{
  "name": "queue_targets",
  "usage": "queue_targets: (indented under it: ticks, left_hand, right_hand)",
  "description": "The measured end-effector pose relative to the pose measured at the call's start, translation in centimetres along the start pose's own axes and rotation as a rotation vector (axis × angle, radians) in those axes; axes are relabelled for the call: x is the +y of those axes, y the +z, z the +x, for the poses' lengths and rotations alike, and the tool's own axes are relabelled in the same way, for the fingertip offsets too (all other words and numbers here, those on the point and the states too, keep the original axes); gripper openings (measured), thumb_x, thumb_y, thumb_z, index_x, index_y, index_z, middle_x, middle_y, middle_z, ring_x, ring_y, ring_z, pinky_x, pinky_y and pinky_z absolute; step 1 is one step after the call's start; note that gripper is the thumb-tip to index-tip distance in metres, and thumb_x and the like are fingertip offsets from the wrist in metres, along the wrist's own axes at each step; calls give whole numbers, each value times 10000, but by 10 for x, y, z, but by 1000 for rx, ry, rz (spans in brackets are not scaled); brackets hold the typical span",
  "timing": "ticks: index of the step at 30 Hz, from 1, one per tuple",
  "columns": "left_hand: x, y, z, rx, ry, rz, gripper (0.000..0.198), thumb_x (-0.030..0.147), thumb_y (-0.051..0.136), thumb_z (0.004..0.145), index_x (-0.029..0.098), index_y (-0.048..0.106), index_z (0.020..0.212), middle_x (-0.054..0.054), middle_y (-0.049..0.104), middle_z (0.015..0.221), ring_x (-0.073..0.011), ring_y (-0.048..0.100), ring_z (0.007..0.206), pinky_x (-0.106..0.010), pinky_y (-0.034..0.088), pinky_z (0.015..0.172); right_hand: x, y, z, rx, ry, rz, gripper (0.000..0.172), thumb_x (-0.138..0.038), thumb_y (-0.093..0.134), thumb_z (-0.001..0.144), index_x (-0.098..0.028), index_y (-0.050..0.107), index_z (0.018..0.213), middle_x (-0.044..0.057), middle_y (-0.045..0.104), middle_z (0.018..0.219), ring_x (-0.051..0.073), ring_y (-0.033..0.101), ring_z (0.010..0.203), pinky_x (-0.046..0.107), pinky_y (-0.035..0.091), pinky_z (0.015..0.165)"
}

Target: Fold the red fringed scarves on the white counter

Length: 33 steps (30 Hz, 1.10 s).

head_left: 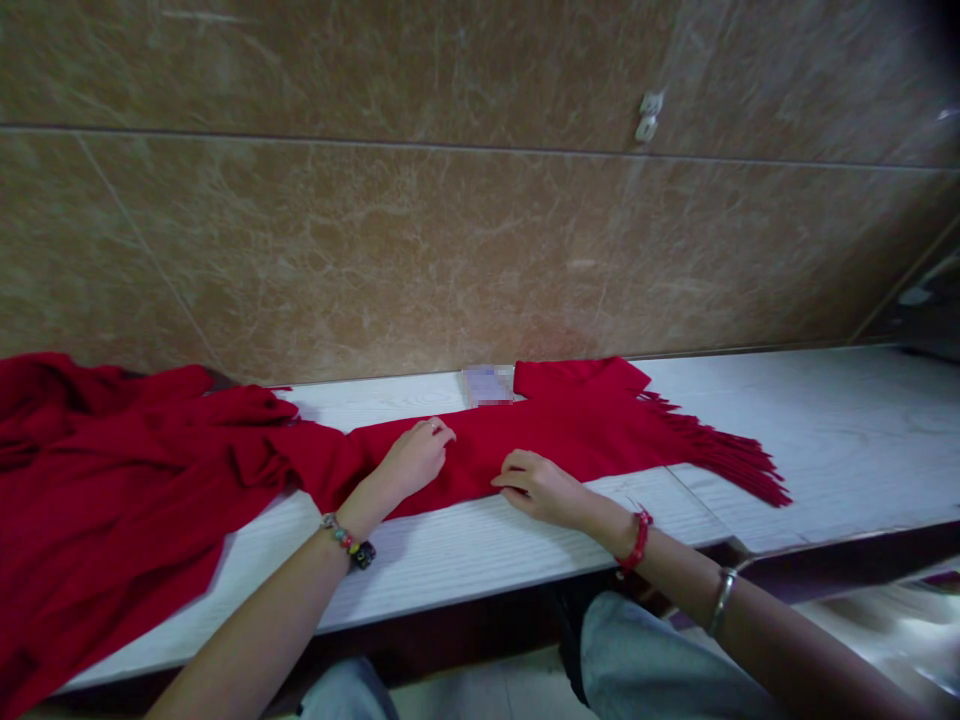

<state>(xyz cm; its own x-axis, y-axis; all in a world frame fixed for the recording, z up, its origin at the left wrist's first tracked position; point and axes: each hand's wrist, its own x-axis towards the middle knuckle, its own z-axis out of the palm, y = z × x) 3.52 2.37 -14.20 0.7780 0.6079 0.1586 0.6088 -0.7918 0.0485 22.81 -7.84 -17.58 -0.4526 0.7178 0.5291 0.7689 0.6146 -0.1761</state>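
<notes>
A long red scarf [600, 435] with a twisted fringe at its right end lies along the white wood-grain tabletop. Its middle part is laid flat in a band, and one corner folds back near the wall. My left hand [417, 458] rests on the band with curled fingers closed on the cloth; its fingertips are partly hidden. To the right, my right hand [541, 488] pinches the scarf's near edge between thumb and fingers. A heap of loose, crumpled red cloth [135, 490] continues from the band at the left and hangs over the table's front edge.
Behind the scarf, a small flat packet [487, 385] with a blurred face lies by the wall. The white table [840, 440] runs along a brown marble-tiled wall [375, 250]. A small white hook [649, 117] is fixed to the tiles.
</notes>
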Motion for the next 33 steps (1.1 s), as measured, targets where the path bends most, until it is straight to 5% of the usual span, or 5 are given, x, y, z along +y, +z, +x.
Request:
queue_targets:
  ticks: [4, 12, 18, 26, 33]
  left_hand:
    - [14, 7, 0, -172, 316, -127, 349, 319, 397, 873, 259, 473, 1208, -35, 385, 1348, -193, 307, 1245, -378, 237, 1030]
    - [-33, 5, -8, -315, -494, 69, 573, 546, 243, 856, 296, 200, 1369, -75, 116, 1448, -398, 96, 1289, -685, 138, 908]
    - [-5, 3, -5, -291, 113, -7, 488, 441, 244, 899, 318, 180, 1367, -8, 50, 1462, -209, 25, 1329, -440, 111, 1048]
    - [-9, -12, -10, -525, -29, -79, 750, 621, 391, 773, 259, 142, 1380, -96, 23, 1459, -293, -9, 1321, -505, 101, 1021]
    - [21, -26, -12, -165, 390, 16, 420, 486, 531, 761, 183, 529, 1051, -76, 570, 1051, -210, 536, 947, -299, 408, 807]
  right_hand:
    - [0, 0, 0, -6, -5, -5, 148, -87, 527, 770, -146, 660, 796, 66, 589, 779, 146, 534, 750, 256, 445, 704]
    - [-2, -2, 0, -59, -16, -77, 157, -116, 494, 807, -143, 645, 842, 59, 589, 768, 140, 521, 733, 241, 432, 683]
    - [-4, 1, 1, -59, -10, -216, 128, -119, 514, 778, -161, 627, 821, 46, 584, 759, 161, 508, 741, 284, 403, 719]
    - [-6, -3, 2, -96, -36, -228, 130, -141, 476, 821, -160, 599, 782, 38, 574, 740, 144, 497, 707, 244, 386, 667]
    - [-4, 1, 4, 86, 31, -302, 109, -136, 495, 804, -157, 601, 814, 47, 583, 750, 165, 492, 723, 268, 387, 691]
